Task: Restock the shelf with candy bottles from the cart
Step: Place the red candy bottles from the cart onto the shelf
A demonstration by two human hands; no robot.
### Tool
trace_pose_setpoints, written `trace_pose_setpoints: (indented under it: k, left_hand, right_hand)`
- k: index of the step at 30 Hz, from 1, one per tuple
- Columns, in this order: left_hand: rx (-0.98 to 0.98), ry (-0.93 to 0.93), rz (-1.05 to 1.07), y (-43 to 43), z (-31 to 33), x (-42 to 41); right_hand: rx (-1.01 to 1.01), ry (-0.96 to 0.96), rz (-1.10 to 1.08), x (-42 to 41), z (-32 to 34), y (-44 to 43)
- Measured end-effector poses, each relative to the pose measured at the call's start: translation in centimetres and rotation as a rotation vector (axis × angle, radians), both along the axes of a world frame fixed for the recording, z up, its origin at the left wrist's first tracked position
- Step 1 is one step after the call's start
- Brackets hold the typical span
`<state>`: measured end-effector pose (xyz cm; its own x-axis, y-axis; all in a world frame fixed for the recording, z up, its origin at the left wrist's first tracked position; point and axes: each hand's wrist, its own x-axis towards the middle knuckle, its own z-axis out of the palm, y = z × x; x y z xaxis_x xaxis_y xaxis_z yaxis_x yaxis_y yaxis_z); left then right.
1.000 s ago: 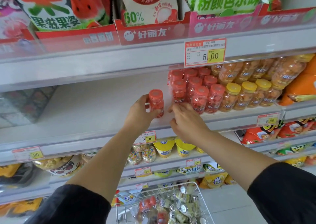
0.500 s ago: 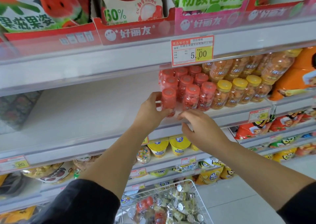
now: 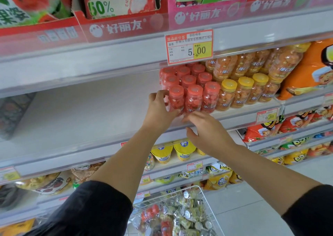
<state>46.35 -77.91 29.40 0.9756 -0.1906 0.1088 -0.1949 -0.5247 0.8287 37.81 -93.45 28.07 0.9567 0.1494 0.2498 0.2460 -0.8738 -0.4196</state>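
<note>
Candy bottle (image 3: 177, 101), a clear plastic one with a red screw cap and red sweets inside, stands upright on the white shelf (image 3: 81, 113) in the grasp of the left hand (image 3: 159, 112). The thumb curls round its near side and the fingers wrap behind it. The bottle stands at the left end of the front row, touching the other red-capped clear bottles (image 3: 194, 99) that stand just right of that hand in packed rows.

The right hand (image 3: 209, 133) is released, with fingers stretched forward and slightly spread. It hovers just below those bottles at the shelf's front lip. Its fingertips are blurred, so I cannot tell whether they touch the lip.

Further right of both hands come yellow-capped clear bottles of orange sweets (image 3: 241, 91), then a large orange snack bag (image 3: 310, 70). Left of the left hand the shelf board runs on bare.

Above the hands a red-framed price label reading 5.00 (image 3: 189, 46) hangs from the next shelf edge. Under the wrists, one shelf down, stand yellow paper cups (image 3: 173, 152). Below the forearms, between the black sleeves (image 3: 90, 210), sits the white wire cart (image 3: 180, 191) holding wrapped sweets and a few more red-capped bottles (image 3: 149, 213)
</note>
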Motion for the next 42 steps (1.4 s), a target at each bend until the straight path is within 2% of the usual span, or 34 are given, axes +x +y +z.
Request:
trace_pose_setpoints:
  k: [16,33,37,42]
  left_hand:
    - [0.015,-0.016,0.075,-0.8,0.0,3.1]
    - [-0.050,0.031,0.075,-0.7,0.0,4.5]
    - [-0.020,0.018,0.056,0.2,0.7,2.5]
    - [-0.036,-0.137,-0.028,4.1,0.9,-4.9]
  right_hand:
    - [0.041,-0.025,0.008,0.1,-0.1,-0.1]
    - [0.040,-0.052,0.009,0.1,-0.4,0.0]
    - [0.041,-0.080,0.012,-0.4,-0.5,0.2]
    - [0.086,-0.189,0.082,-3.4,-1.0,2.4]
